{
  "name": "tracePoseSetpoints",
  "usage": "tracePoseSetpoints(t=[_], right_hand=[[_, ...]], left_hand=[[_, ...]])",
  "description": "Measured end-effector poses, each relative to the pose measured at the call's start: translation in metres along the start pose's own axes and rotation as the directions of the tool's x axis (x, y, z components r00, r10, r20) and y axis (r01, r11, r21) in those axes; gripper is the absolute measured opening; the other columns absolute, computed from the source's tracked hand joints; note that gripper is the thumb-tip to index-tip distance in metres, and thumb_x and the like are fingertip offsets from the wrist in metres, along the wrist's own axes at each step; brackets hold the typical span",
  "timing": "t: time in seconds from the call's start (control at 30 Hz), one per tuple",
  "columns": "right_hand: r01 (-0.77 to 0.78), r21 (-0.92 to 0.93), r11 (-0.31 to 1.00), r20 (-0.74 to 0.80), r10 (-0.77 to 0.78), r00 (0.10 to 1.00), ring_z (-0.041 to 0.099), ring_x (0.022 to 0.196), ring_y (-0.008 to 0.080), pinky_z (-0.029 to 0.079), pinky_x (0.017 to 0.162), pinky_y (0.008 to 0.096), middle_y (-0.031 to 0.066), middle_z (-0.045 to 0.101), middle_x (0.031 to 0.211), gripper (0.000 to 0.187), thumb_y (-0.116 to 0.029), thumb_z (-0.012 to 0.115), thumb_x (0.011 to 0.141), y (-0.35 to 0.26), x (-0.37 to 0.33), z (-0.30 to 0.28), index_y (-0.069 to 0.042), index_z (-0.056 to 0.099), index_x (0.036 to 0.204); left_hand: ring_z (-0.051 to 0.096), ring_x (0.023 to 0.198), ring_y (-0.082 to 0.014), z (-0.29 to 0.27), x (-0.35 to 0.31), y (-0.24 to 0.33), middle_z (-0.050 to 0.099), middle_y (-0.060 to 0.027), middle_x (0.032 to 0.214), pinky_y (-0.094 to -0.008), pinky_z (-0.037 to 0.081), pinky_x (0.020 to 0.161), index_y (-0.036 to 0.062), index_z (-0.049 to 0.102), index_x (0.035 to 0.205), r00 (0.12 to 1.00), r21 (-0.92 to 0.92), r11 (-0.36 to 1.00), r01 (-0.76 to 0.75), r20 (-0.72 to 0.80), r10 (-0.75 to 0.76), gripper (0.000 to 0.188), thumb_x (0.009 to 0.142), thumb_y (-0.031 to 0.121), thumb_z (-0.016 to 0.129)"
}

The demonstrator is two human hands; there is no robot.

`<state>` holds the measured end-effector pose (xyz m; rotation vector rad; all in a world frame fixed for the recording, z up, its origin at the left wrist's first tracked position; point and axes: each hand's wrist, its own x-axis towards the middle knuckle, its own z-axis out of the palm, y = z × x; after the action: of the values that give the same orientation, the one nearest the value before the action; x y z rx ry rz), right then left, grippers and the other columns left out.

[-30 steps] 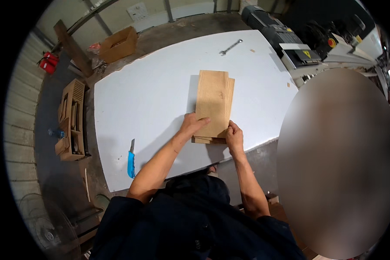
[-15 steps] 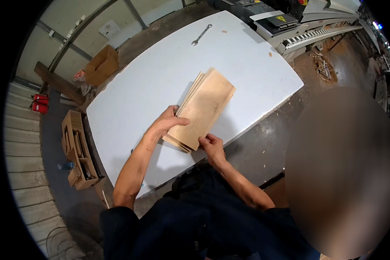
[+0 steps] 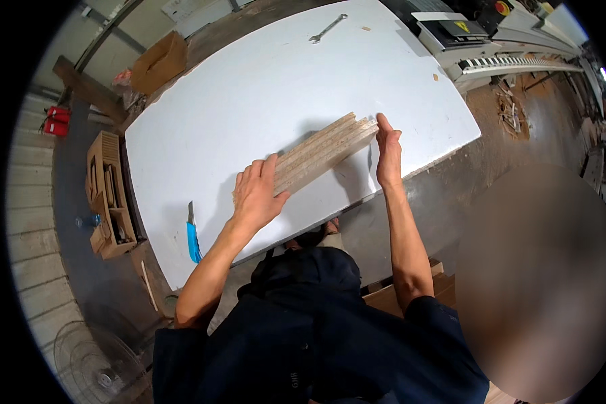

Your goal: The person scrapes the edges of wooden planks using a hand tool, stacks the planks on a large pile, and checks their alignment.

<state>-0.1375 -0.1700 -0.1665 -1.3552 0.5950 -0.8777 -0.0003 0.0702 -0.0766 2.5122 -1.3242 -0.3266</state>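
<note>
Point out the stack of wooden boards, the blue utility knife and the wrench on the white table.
stack of wooden boards (image 3: 323, 149), head view, on the upturned edges near the middle.
blue utility knife (image 3: 193, 241), head view, on the blue handle.
wrench (image 3: 327, 27), head view, on the middle of the shaft.

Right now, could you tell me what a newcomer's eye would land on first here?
First, the stack of wood boards stood on edge mid-table, pressed between the left hand and right hand. Then the white table itself, with a blue utility knife near its left edge and a wrench at the far side.
</note>
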Motion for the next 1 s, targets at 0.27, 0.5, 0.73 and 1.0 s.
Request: tracePoseSetpoints(t=[0.27, 0.5, 0.73, 1.0], right_hand=[[-0.048, 0.02, 0.999, 0.206, 0.043, 0.978, 0.042, 0.129, 0.0283, 0.026, 0.112, 0.0419, 0.0162, 0.05, 0.135, 0.086, -0.068, 0.018, 0.094, 0.014, 0.015, 0.003, 0.003, 0.047, 0.135], [-0.093, 0.01, 0.996, 0.204, 0.089, 0.975, 0.039, 0.132, 0.0289, 0.025, 0.113, 0.0412, 0.0199, 0.044, 0.139, 0.091, -0.07, 0.025, 0.092, 0.02, 0.011, 0.005, 0.007, 0.041, 0.137], [-0.115, 0.059, 0.992, 0.398, 0.083, 0.914, 0.033, 0.136, 0.0259, 0.019, 0.115, 0.0383, 0.0169, 0.037, 0.146, 0.084, -0.061, 0.041, 0.092, 0.012, 0.025, -0.002, 0.004, 0.029, 0.144], [-0.159, -0.117, 0.98, 0.351, 0.19, 0.917, 0.05, 0.114, 0.0195, 0.037, 0.101, 0.036, 0.0098, 0.055, 0.124, 0.05, -0.04, 0.046, 0.099, 0.043, 0.027, -0.036, 0.001, 0.05, 0.128]], left_hand=[[0.031, 0.136, -0.0365, 0.056, -0.073, -0.063, 0.03, -0.0244, 0.147, -0.0452, 0.029, 0.112, -0.0001, 0.011, 0.148, 0.87, -0.776, 0.622, 0.103, -0.233, -0.434, 0.111, 0.066, 0.014, 0.084], [0.021, 0.141, -0.0247, 0.072, -0.054, -0.017, 0.018, -0.0199, 0.153, -0.0358, 0.025, 0.113, -0.0012, 0.002, 0.149, 0.891, -0.905, 0.425, 0.033, -0.167, -0.423, 0.095, 0.081, 0.003, 0.069], [0.036, 0.134, -0.0334, 0.093, -0.061, -0.033, 0.038, -0.0228, 0.142, -0.0359, 0.034, 0.108, -0.0049, 0.015, 0.146, 0.856, -0.631, 0.771, 0.083, -0.351, -0.379, 0.086, 0.081, 0.008, 0.071], [0.054, 0.115, -0.0356, 0.093, -0.059, -0.039, 0.054, -0.0224, 0.126, -0.0401, 0.046, 0.094, -0.0036, 0.043, 0.133, 0.816, -0.839, 0.533, -0.111, -0.383, -0.433, 0.065, 0.076, 0.01, 0.072]])
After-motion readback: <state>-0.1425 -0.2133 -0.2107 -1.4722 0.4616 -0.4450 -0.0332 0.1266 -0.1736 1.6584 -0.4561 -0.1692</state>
